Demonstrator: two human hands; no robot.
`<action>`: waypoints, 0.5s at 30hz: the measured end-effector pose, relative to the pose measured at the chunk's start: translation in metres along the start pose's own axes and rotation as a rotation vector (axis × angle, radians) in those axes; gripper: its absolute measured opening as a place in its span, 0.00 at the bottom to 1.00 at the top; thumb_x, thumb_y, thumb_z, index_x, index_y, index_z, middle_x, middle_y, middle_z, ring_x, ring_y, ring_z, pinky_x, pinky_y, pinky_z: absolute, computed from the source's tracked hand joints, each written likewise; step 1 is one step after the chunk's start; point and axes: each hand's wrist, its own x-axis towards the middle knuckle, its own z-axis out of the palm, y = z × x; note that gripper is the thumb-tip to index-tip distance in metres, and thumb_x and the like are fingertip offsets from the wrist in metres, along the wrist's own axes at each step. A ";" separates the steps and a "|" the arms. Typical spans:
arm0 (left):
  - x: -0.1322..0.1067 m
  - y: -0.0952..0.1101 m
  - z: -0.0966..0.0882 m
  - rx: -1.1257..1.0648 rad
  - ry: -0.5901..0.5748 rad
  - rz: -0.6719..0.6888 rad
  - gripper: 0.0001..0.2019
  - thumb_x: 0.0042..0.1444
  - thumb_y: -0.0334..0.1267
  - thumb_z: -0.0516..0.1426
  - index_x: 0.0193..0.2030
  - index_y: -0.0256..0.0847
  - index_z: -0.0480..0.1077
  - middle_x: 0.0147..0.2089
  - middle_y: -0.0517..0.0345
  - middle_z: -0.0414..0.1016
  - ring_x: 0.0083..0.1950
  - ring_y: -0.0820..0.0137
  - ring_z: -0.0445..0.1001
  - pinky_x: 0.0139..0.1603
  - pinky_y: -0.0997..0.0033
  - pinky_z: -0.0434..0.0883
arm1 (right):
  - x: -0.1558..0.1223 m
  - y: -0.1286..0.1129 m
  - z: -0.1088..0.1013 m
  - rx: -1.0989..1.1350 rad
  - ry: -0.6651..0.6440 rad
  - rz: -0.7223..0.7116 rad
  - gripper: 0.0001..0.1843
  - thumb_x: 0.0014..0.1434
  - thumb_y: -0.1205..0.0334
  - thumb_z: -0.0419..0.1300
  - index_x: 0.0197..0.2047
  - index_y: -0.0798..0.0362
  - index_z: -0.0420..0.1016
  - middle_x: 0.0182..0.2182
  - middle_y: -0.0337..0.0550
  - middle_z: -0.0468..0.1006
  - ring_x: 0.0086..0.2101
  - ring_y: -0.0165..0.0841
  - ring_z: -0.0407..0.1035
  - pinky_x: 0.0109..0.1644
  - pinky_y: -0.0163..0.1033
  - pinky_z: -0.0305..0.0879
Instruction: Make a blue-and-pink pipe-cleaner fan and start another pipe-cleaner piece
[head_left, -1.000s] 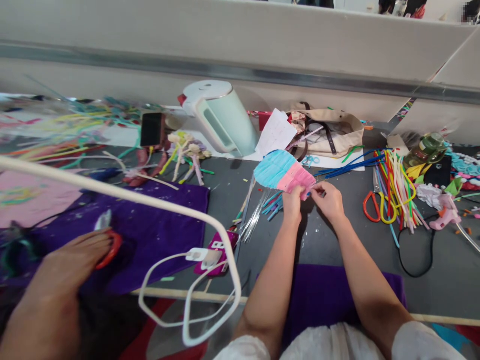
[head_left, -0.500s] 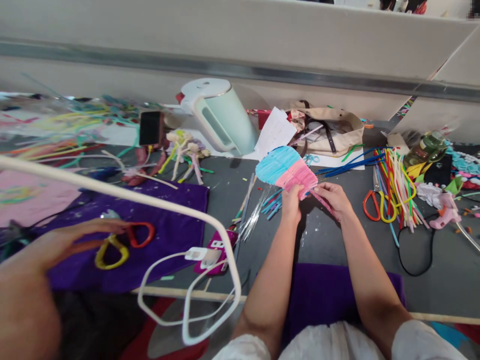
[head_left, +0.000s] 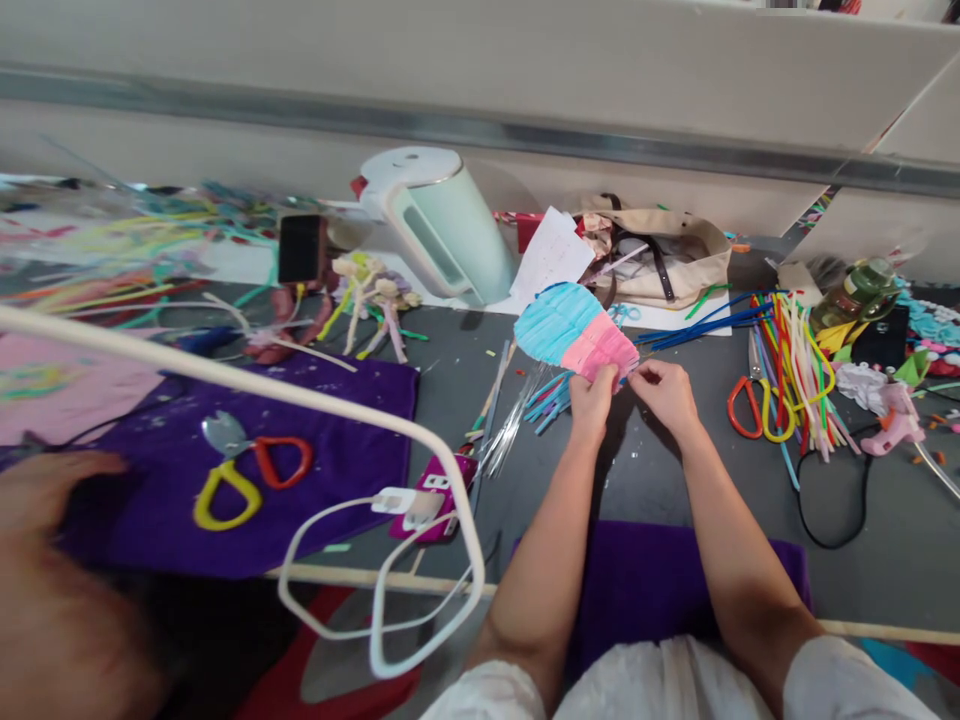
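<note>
A flat, rounded blue-and-pink piece of fuzzy pipe cleaners (head_left: 562, 325) is held up over the grey table, its blue end wide and its pink end narrower. My left hand (head_left: 592, 400) pinches the lower edge of the pink part between thumb and fingers. At the right-hand corner of the pink part, my right hand (head_left: 666, 395) is closed with its fingertips together against the edge. What lies inside those fingertips is mostly hidden. Short blue pipe cleaners (head_left: 546, 402) and silvery wires (head_left: 514, 425) lie on the table just left of my left hand.
Orange-and-yellow scissors (head_left: 757, 405) and colourful pipe cleaners (head_left: 802, 370) lie to the right, near a pink glue gun (head_left: 896, 420). A kettle (head_left: 457, 225) stands behind. Left are a white lamp arm (head_left: 337, 405), a power strip (head_left: 442, 500), other scissors (head_left: 232, 470) and another person's hand (head_left: 52, 490).
The pink strip seen hanging beneath my right hand no longer shows; that hand has shifted slightly. At left, the other person's hand has let go of the scissors and drawn back.
</note>
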 end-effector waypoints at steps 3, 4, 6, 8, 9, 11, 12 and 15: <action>-0.001 0.000 -0.001 0.011 -0.039 0.021 0.13 0.43 0.37 0.60 0.15 0.38 0.62 0.16 0.65 0.59 0.20 0.78 0.56 0.22 0.76 0.54 | 0.002 0.003 -0.001 0.279 -0.046 0.109 0.08 0.49 0.58 0.62 0.25 0.53 0.79 0.22 0.37 0.77 0.25 0.30 0.67 0.33 0.35 0.61; -0.001 0.000 -0.001 0.009 -0.055 0.030 0.14 0.44 0.38 0.61 0.15 0.38 0.62 0.16 0.65 0.59 0.20 0.78 0.56 0.22 0.76 0.53 | 0.003 0.003 -0.002 0.393 -0.073 0.169 0.08 0.47 0.58 0.63 0.24 0.54 0.78 0.21 0.37 0.77 0.25 0.29 0.67 0.32 0.34 0.61; 0.000 0.000 -0.002 0.011 -0.088 0.048 0.15 0.44 0.38 0.61 0.14 0.38 0.61 0.16 0.65 0.59 0.20 0.78 0.56 0.22 0.75 0.53 | 0.004 0.004 -0.003 0.595 -0.135 0.298 0.08 0.43 0.59 0.66 0.21 0.55 0.77 0.20 0.38 0.77 0.23 0.27 0.67 0.31 0.33 0.61; 0.000 -0.001 -0.003 -0.006 -0.115 0.070 0.15 0.45 0.38 0.61 0.15 0.39 0.61 0.16 0.65 0.60 0.20 0.78 0.57 0.23 0.76 0.55 | 0.005 0.004 -0.005 0.733 -0.194 0.391 0.08 0.39 0.60 0.68 0.20 0.55 0.76 0.20 0.39 0.77 0.22 0.26 0.67 0.29 0.31 0.61; 0.001 -0.001 -0.004 -0.022 -0.126 0.080 0.14 0.44 0.38 0.61 0.15 0.39 0.62 0.17 0.65 0.60 0.21 0.78 0.58 0.23 0.76 0.56 | 0.005 0.003 -0.005 0.776 -0.217 0.418 0.08 0.38 0.61 0.69 0.20 0.56 0.75 0.20 0.39 0.77 0.22 0.25 0.67 0.28 0.30 0.61; 0.002 -0.002 -0.004 -0.063 -0.122 0.087 0.13 0.44 0.37 0.61 0.16 0.38 0.63 0.17 0.65 0.62 0.21 0.77 0.59 0.24 0.76 0.58 | 0.005 0.002 -0.007 0.820 -0.254 0.454 0.09 0.37 0.61 0.69 0.22 0.56 0.76 0.20 0.39 0.77 0.22 0.25 0.67 0.27 0.30 0.62; 0.002 -0.002 -0.004 -0.081 -0.107 0.081 0.12 0.44 0.37 0.62 0.17 0.38 0.64 0.18 0.65 0.62 0.21 0.77 0.59 0.24 0.76 0.59 | 0.005 0.001 -0.007 0.826 -0.268 0.464 0.10 0.37 0.61 0.70 0.23 0.56 0.77 0.20 0.39 0.77 0.21 0.25 0.67 0.27 0.30 0.63; 0.004 -0.002 -0.004 -0.094 -0.056 0.056 0.12 0.42 0.37 0.62 0.17 0.38 0.64 0.17 0.66 0.62 0.21 0.78 0.59 0.23 0.77 0.59 | 0.004 0.000 -0.009 0.804 -0.309 0.455 0.13 0.39 0.58 0.71 0.26 0.57 0.78 0.22 0.39 0.78 0.21 0.24 0.68 0.26 0.30 0.65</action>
